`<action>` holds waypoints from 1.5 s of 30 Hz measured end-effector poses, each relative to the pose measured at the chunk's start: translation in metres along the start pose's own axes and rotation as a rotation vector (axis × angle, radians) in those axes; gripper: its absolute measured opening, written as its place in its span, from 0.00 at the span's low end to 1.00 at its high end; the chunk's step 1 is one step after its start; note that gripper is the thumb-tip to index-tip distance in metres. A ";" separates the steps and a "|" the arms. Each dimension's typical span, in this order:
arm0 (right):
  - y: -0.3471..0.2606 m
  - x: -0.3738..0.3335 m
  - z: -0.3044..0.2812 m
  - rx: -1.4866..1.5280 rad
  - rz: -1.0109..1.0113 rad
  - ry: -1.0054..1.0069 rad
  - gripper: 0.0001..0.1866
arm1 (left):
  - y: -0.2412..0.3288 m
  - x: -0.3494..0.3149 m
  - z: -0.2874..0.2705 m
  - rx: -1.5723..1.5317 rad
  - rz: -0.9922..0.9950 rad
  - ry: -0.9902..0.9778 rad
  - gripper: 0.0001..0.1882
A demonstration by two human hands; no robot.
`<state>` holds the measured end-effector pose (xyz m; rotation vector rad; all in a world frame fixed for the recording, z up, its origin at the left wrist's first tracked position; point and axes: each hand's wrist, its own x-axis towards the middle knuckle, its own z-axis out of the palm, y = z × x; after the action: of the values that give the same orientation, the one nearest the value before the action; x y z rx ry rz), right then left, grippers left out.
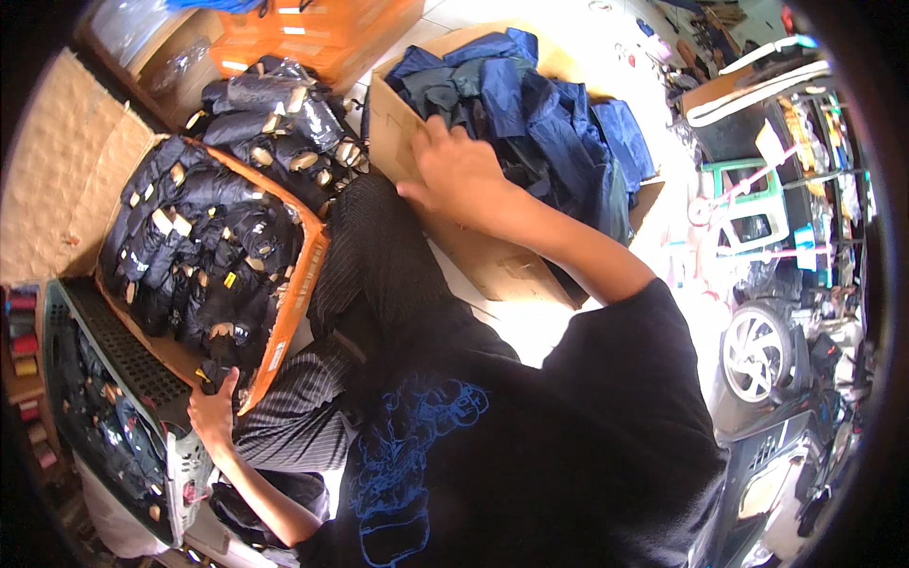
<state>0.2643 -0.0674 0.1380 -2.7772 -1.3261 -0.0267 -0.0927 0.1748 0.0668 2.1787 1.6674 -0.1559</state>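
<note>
My left hand is at the near corner of an orange-sided carton, its fingers closed on a dark rolled bundle. That carton is filled with small black rolled bundles, several with pale tags. My right hand reaches across to a brown cardboard box. Its fingers and thumb are apart over the box's near wall, with nothing visible in them. Inside the box lie dark blue and black folded fabric pieces, heaped above the rim.
More black bundles are piled behind the carton. A grey-green plastic crate with dark items stands at the left. Orange boxes are at the back. On the right are a white spoked wheel and a green frame.
</note>
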 end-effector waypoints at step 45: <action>0.235 -0.084 -0.040 0.494 0.235 0.857 0.09 | -0.008 0.019 0.102 -0.925 0.080 -0.229 0.33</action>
<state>0.3948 -0.2822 0.1630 -2.0692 -0.6618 -0.6829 -0.0802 0.1557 -0.0346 1.4448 1.1694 0.3200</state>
